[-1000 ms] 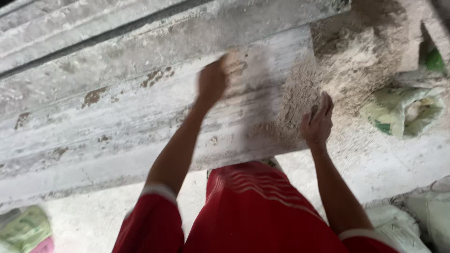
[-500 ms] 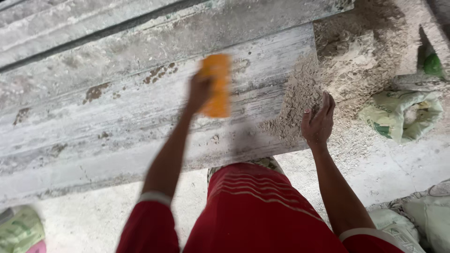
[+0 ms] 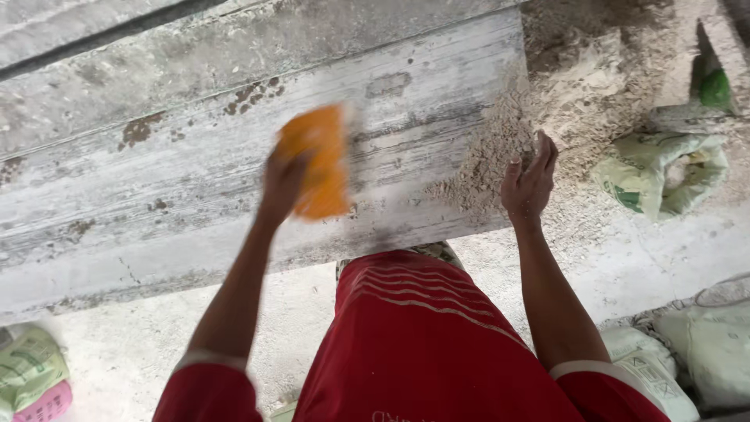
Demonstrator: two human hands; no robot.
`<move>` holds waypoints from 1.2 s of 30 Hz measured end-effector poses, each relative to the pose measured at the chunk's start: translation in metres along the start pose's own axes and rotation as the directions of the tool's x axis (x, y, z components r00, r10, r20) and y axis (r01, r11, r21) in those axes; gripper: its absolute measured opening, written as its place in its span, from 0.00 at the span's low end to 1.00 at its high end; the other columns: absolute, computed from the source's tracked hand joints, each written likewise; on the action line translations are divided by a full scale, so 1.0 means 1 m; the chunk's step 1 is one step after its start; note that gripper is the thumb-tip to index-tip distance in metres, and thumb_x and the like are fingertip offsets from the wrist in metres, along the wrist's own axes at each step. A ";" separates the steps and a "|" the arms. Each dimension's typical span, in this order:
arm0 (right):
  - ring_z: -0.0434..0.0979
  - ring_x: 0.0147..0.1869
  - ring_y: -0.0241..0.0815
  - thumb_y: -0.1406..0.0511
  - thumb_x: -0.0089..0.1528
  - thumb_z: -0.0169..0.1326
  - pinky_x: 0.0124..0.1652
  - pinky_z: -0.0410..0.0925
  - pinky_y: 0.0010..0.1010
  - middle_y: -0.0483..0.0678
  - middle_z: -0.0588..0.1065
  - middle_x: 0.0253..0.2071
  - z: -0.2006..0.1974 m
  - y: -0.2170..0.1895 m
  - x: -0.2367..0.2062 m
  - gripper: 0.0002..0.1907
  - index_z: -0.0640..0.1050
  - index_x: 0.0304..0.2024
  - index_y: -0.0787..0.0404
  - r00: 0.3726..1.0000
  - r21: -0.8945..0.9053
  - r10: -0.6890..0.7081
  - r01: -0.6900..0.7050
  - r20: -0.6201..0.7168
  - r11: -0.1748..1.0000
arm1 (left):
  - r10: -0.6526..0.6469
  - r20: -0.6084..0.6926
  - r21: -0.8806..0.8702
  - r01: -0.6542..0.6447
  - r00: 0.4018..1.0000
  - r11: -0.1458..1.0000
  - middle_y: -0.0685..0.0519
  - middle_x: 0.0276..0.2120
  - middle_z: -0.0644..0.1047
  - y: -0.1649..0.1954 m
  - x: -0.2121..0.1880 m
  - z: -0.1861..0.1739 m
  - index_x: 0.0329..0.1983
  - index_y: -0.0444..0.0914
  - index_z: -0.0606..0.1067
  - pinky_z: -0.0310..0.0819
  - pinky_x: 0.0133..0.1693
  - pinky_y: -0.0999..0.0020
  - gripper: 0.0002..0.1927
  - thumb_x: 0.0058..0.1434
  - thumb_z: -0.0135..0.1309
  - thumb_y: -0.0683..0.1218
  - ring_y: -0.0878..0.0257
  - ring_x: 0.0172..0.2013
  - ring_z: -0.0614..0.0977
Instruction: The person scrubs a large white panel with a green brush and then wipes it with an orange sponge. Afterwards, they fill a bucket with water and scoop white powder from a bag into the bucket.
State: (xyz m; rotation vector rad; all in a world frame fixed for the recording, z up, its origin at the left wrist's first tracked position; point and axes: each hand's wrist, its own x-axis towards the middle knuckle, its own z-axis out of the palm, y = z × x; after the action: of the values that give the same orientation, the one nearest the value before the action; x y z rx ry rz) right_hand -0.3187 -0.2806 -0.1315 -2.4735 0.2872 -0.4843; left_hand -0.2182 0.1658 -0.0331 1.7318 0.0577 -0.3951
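Observation:
My left hand grips an orange sponge-like block, blurred with motion, pressed against a long grey slab streaked white. My right hand rests with fingers apart on the slab's right end, beside a heap of pale sandy powder spilling onto the slab. My red shirt and sleeves fill the bottom of the view.
Loose sand covers the ground at the upper right. A crumpled green-and-white sack lies to the right, more sacks sit at the lower right, and another sack at the lower left. A second slab lies beyond.
My left hand has swept the orange block leftwards and a little down the slab. My right hand has stayed at the slab's right end.

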 end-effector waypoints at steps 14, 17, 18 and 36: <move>0.65 0.76 0.56 0.63 0.79 0.36 0.74 0.60 0.44 0.64 0.63 0.72 -0.016 0.038 0.003 0.24 0.60 0.74 0.68 0.953 0.640 0.293 -0.181 -0.072 0.747 | -0.171 -0.058 0.123 0.177 0.984 0.977 0.43 0.26 0.81 0.001 0.004 0.358 0.66 0.29 0.64 0.81 0.27 0.58 0.26 0.69 0.45 0.49 0.55 0.23 0.83; 0.61 0.75 0.55 0.63 0.77 0.35 0.70 0.58 0.45 0.60 0.61 0.73 -0.060 0.067 -0.005 0.22 0.64 0.71 0.66 0.821 0.351 0.567 -0.512 -0.069 0.784 | 0.174 0.110 0.354 -0.202 0.979 0.913 0.39 0.32 0.81 0.049 0.018 0.353 0.68 0.27 0.62 0.81 0.29 0.57 0.30 0.67 0.46 0.47 0.51 0.26 0.83; 0.63 0.75 0.56 0.63 0.78 0.36 0.70 0.60 0.46 0.61 0.62 0.72 -0.072 0.076 -0.015 0.21 0.64 0.70 0.66 0.821 0.296 0.563 -0.516 -0.096 0.804 | 0.224 0.230 0.391 -0.301 0.947 0.870 0.40 0.34 0.82 0.062 0.020 0.335 0.68 0.29 0.63 0.81 0.30 0.57 0.27 0.69 0.44 0.47 0.52 0.27 0.84; 0.70 0.35 0.36 0.69 0.75 0.44 0.36 0.64 0.27 0.49 0.71 0.34 -0.070 0.059 -0.062 0.11 0.77 0.51 0.67 0.621 0.732 0.679 -0.238 -0.391 0.639 | 0.256 0.788 0.479 -0.820 0.559 0.315 0.49 0.31 0.81 0.113 0.081 0.416 0.60 0.44 0.71 0.77 0.23 0.61 0.15 0.71 0.44 0.42 0.62 0.24 0.83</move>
State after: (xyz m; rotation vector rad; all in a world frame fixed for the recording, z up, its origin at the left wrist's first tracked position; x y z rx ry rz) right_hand -0.4089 -0.3453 -0.1305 -1.3937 0.9087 -0.9929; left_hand -0.2089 -0.2722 -0.0105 2.2930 -1.4683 -0.4085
